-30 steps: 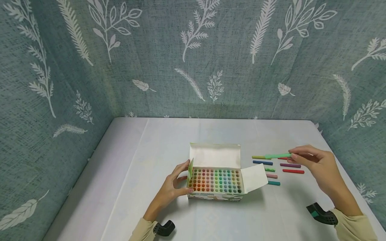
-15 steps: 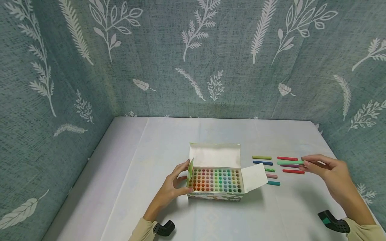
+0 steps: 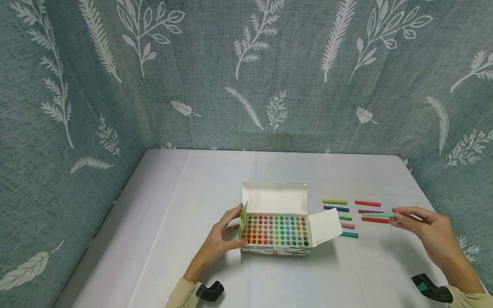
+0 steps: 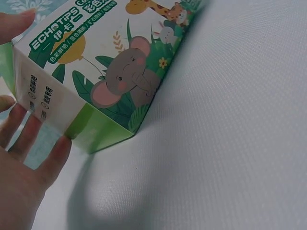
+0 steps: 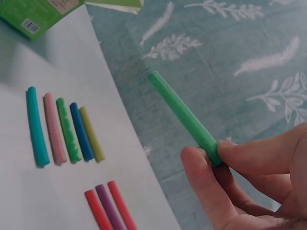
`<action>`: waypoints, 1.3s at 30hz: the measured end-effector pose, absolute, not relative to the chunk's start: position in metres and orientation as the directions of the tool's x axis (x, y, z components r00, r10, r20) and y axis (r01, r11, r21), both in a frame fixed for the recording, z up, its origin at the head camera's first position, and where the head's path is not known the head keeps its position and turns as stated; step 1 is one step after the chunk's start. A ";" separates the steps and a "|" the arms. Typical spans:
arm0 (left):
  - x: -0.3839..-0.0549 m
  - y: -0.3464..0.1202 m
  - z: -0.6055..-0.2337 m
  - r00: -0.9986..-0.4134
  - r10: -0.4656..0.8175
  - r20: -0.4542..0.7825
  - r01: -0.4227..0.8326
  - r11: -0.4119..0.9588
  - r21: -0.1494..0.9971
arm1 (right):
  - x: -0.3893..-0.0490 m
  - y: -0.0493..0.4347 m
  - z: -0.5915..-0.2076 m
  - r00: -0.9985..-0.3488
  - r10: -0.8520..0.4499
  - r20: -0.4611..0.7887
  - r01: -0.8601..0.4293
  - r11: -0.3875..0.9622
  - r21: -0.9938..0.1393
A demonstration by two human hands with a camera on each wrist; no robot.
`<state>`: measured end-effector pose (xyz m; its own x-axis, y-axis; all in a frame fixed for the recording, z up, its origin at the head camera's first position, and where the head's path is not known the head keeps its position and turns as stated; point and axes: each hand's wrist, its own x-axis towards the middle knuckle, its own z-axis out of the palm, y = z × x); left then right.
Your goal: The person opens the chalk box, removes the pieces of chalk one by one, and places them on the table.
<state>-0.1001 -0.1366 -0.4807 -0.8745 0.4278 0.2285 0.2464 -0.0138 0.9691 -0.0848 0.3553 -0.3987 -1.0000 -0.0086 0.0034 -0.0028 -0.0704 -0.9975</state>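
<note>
In the head view, my left hand [image 3: 220,238] grips the left end of an open card box [image 3: 274,251], thumb at the front corner and fingers toward the back. Many round, coloured holes fill the box in rows, warm colours left, greens and blues right. The left wrist view shows its printed side with an elephant [image 4: 125,76]. My right hand [image 3: 433,233] pinches one end of a slim, chalk-like light green stick [image 5: 182,110] between thumb and fingers. In the head view it overlaps the gap between a purple stick [image 3: 367,211] and a red stick [image 3: 374,220].
Another red stick [image 3: 367,203] lies behind the purple one. To their left is a column with olive [image 3: 335,202], blue [image 3: 336,208], bright green [image 3: 345,217], pink [image 3: 348,225] and teal [image 3: 349,235] sticks. A raised box flap [image 3: 325,226] covers some of their ends. Patterned cloth surrounds the white table [image 3: 200,179].
My right hand has carried the light green stick right and toward me, from over the olive stick to over the purple and red ones. My left hand stays on the box.
</note>
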 end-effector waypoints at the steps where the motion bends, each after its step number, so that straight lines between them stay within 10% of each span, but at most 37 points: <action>1: -0.100 -0.136 -0.480 -0.875 0.428 0.226 0.244 -0.014 0.970 | -0.085 0.356 -0.400 -1.000 -0.007 -0.006 0.007 -0.076 -0.997; 39: -0.089 -0.136 -0.451 -0.887 0.420 0.193 0.217 0.010 0.976 | -0.094 0.386 -0.461 -0.899 0.157 -0.410 0.416 0.011 -0.909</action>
<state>-0.0891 -0.1364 -0.4514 -0.8867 0.4199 0.1933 0.2174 0.0097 0.9760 -0.0945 0.3858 -0.4606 -0.8986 0.1573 -0.4096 0.4164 0.0112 -0.9091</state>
